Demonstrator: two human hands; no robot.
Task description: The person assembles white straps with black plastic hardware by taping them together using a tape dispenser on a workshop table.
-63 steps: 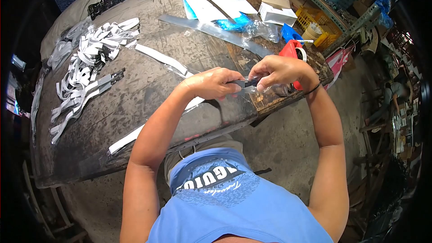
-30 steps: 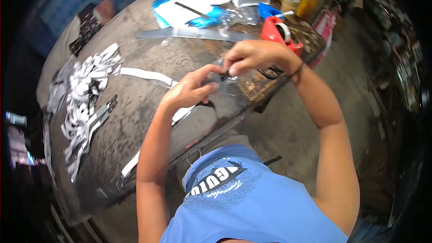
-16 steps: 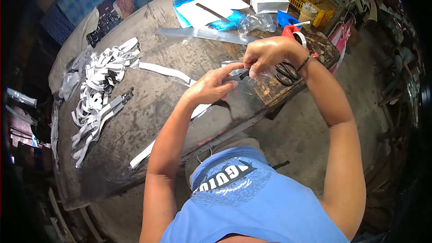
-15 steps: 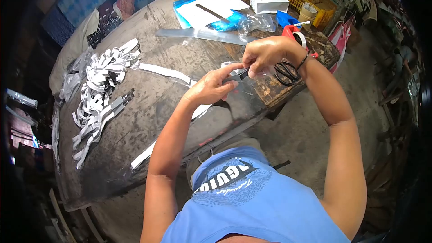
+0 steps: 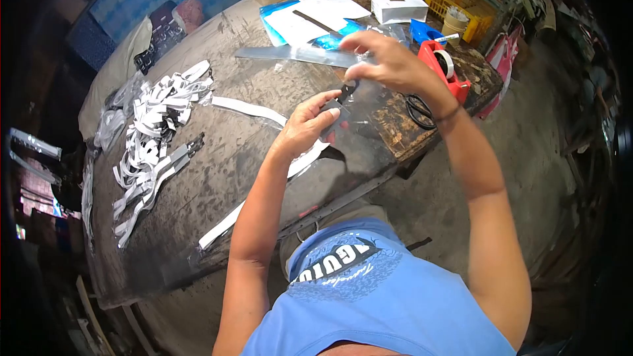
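Observation:
My left hand (image 5: 308, 124) is closed on a dark grey strap end with a black buckle-like tip (image 5: 345, 94), gripped between thumb and fingers above the table. Just beyond that tip, my right hand (image 5: 395, 66) is raised with thumb and fingers apart, holding nothing visible. A long white strap (image 5: 247, 108) runs along the table to my left hand, and a white length (image 5: 306, 160) shows beneath the hand. Another white piece (image 5: 221, 225) emerges beside my left forearm. Black-handled scissors (image 5: 419, 111) lie under my right wrist.
A heap of white straps (image 5: 158, 109) covers the left of the dark table (image 5: 224, 158). A metal ruler-like strip (image 5: 290, 56), papers (image 5: 316, 16), a small box (image 5: 399, 10) and a red tape dispenser (image 5: 443, 66) lie toward the back. The table edge is close to my body.
My right hand has come off the black tip, moved up and to the left, and opened its fingers. The left hand keeps its hold on the strap end.

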